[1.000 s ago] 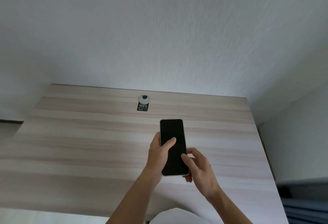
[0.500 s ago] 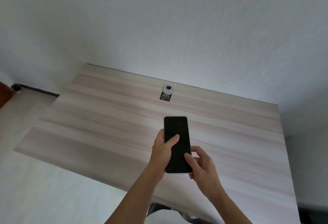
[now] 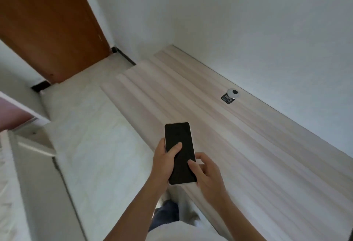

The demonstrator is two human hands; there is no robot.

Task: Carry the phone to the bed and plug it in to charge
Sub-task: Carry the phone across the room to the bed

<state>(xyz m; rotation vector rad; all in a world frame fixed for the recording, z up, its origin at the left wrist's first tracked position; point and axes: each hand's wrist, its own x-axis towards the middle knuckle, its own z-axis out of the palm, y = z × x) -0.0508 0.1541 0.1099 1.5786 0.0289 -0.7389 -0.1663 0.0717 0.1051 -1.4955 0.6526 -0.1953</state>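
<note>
A phone [image 3: 180, 145] with a dark, blank screen and a pale edge is held upright in front of me, over the near edge of a light wooden desk [image 3: 267, 154]. My left hand [image 3: 162, 164] wraps its left side, with the thumb lying across the screen. My right hand [image 3: 208, 175] grips the lower right corner, thumb on the glass. No bed and no charging cable are in sight.
A white cable grommet with a black sticker [image 3: 231, 94] sits on the desk near the white wall. A brown wooden door [image 3: 49, 27] stands at the upper left. Pale floor [image 3: 91, 145] runs between desk and door. White furniture edges [image 3: 32, 143] show at the left.
The view has swung left: the door and floor have come into sight and the desk has slid to the right. Both hands keep the same hold on the phone.
</note>
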